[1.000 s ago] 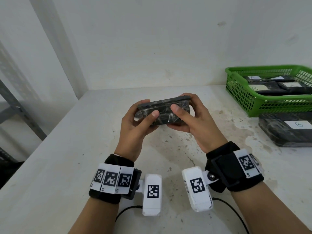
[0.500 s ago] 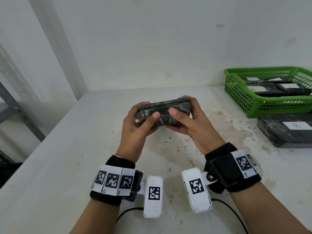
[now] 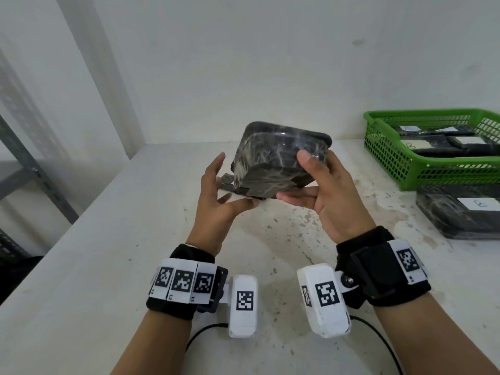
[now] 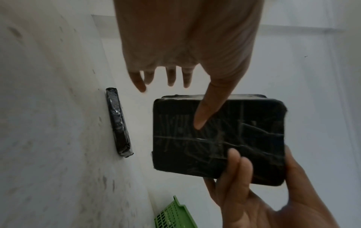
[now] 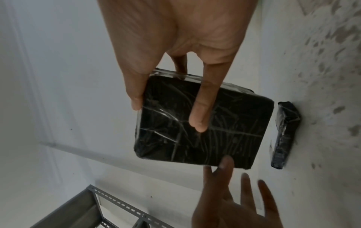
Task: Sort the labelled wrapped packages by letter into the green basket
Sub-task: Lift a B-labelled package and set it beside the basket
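Note:
A black plastic-wrapped package (image 3: 273, 161) is held tilted above the table, its plain underside toward me; no label shows on it. My right hand (image 3: 297, 177) grips its right end, thumb (image 3: 304, 158) on the near face and fingers beneath. My left hand (image 3: 230, 185) is open with spread fingers, only its thumb touching the package's lower left corner. The wrist views show the same package (image 4: 234, 138) (image 5: 195, 123). The green basket (image 3: 405, 169) stands at the far right with several labelled packages inside.
A small wrapped package (image 3: 227, 182) lies on the table behind my left hand, also seen as a thin package (image 4: 118, 123) (image 5: 285, 134). A package labelled B (image 3: 460, 212) lies before the basket. A metal rack (image 3: 24, 169) stands left of the table (image 3: 108, 253).
The package has gone from flat to steeply tilted and risen. My left hand has let go of it and spread its fingers; my right hand keeps its grip.

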A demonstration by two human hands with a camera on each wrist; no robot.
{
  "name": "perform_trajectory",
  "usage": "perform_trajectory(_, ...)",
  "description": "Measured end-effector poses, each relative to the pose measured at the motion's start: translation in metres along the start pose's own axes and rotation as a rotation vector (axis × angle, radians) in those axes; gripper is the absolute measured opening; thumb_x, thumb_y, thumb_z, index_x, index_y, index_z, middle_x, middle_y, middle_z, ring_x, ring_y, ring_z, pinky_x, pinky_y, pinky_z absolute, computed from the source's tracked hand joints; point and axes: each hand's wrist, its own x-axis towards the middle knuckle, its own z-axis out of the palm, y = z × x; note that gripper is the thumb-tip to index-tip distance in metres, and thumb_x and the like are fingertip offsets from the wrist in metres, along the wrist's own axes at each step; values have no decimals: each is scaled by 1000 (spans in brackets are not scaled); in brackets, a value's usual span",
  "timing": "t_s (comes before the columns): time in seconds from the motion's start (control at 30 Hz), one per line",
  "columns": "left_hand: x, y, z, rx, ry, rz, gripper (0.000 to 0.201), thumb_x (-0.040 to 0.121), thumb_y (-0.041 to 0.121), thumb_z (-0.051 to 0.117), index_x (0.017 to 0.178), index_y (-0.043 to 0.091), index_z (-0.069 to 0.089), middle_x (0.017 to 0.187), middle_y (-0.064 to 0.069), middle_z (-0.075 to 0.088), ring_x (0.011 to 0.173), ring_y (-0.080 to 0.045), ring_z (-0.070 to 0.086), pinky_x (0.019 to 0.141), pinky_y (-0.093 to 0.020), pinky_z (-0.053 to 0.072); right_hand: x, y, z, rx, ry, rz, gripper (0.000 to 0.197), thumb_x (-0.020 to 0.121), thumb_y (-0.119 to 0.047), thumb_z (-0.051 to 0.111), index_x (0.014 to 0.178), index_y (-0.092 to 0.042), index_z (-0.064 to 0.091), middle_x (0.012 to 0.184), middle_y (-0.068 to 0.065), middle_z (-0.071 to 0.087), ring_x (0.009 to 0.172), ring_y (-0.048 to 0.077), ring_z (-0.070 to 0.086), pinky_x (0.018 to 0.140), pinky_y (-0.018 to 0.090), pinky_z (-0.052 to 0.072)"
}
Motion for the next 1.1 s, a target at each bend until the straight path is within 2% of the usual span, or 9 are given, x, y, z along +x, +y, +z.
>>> perform_trajectory(0.07,1,-1,-1,35,13,-9,92,60,24,77,143,41,41,138,25,42,103,31,40,89,-13,34,-1,-3,0,-5,-6,7,63,76,-46,65,129,-14,55,118,14,68,73,34,73,61,29,61)
perform_trajectory(0.17,2,-1,-3,27,6,14,77,64,21,77,136,33,51,136,13,53,116,0,54,87,-14,44,-2,-6,0,-38,-14,42,71,72,-58,59,129,-16,56,120,9,68,66,31,72,57,28,59)
perform_trajectory(0.27,3,-1,-4,19,26,45,68,66,19,80,129,25,57,127,2,60,110,-21,65,82,-23,55,-2,-8,-3,-86,-28,70,70,74,-65,51,128,-23,57,122,4,68,73,29,74,56,28,58)
perform_trajectory(0.37,4,-1,-3,4,83,23,72,62,38,83,127,22,58,122,-2,62,100,-20,70,78,-26,59,0,-8,-6,-149,-81,99,72,74,-62,64,137,-28,52,124,-2,69,83,31,74,47,22,52)
perform_trajectory(0.53,8,1,-5,-40,115,-57,69,66,58,71,121,18,61,114,-13,66,81,-17,71,62,-19,52,1,1,-8,-307,-35,95,55,84,-25,73,136,-28,54,104,-6,75,57,19,67,40,20,35)
perform_trajectory(0.67,9,1,-3,-3,68,-96,73,66,65,67,121,17,59,117,-9,66,94,-14,68,75,-27,55,4,4,-10,-311,58,63,42,85,-33,73,125,-24,63,99,-5,75,48,17,56,42,22,37)
perform_trajectory(0.87,3,8,-6,-115,-106,-13,101,61,51,78,146,55,23,153,5,31,123,-6,56,92,-36,54,8,8,-13,-293,201,136,29,87,-44,68,95,-17,76,90,2,73,41,14,41,42,22,33)
perform_trajectory(1.0,1,9,-6,2,-222,69,85,65,45,82,139,58,41,162,21,11,136,-18,48,107,-48,46,8,7,-15,-325,208,180,36,87,-50,66,94,-16,76,79,2,69,42,14,43,48,26,32)
perform_trajectory(1.1,-1,11,-2,-11,-171,85,60,73,36,80,130,42,61,158,18,27,125,-18,59,96,-40,54,8,7,-13,-353,201,172,58,82,-64,62,120,-21,66,83,-1,65,53,13,52,46,24,35)
